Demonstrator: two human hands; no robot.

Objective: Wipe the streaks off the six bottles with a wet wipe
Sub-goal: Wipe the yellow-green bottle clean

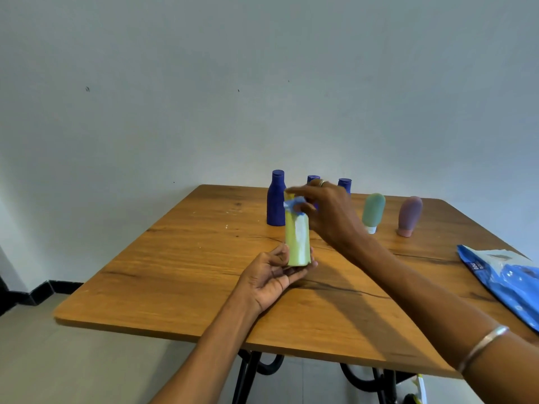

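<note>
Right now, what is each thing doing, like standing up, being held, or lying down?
Yellow-green bottle: upright, base held in left hand.
Wet wipe: pinched by right hand at the bottle's top.
Three dark blue bottles: standing.
Green tube, pink tube: standing cap-down.
Blue wipe pack: lying flat.

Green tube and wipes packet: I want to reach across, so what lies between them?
Head view: only the mauve tube and bare table lie between the green tube and the wipes packet.

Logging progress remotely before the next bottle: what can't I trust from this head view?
- Middle blue bottle: body hidden behind right hand.
- Wet wipe: blurred, contact unclear.
- Yellow bottle: back face unseen.
- Wipe pack: cut off by right edge.
</note>
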